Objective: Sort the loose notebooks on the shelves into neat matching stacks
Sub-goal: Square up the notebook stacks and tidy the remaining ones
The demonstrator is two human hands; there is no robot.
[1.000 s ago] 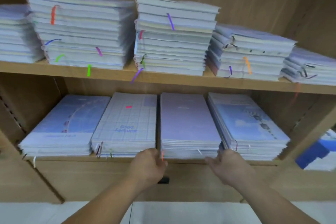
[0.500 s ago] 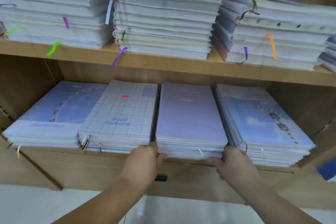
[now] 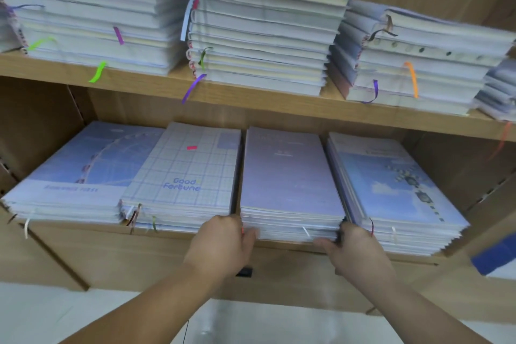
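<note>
I have the lilac stack (image 3: 290,176) on the lower shelf (image 3: 83,246), third of four stacks there. It lies flat, its long axis running away from me into the shelf and its short front edge toward the hands. My left hand (image 3: 223,243) is curled round the front left corner, thumb on the front edge, fingers tucked into the gap beside the grid stack (image 3: 184,176). My right hand (image 3: 354,248) grips the front right corner likewise, wedged between it and the sky stack (image 3: 391,184). The gaps hide how deep the fingertips reach. Both hands are equally near, so I judge the next move to be a squeeze or a straight pull along that axis. The wheel stack (image 3: 83,165) sits far left, touching the grid stack. The upper shelf (image 3: 279,103) carries taller stacks trailing ribbons.
</note>
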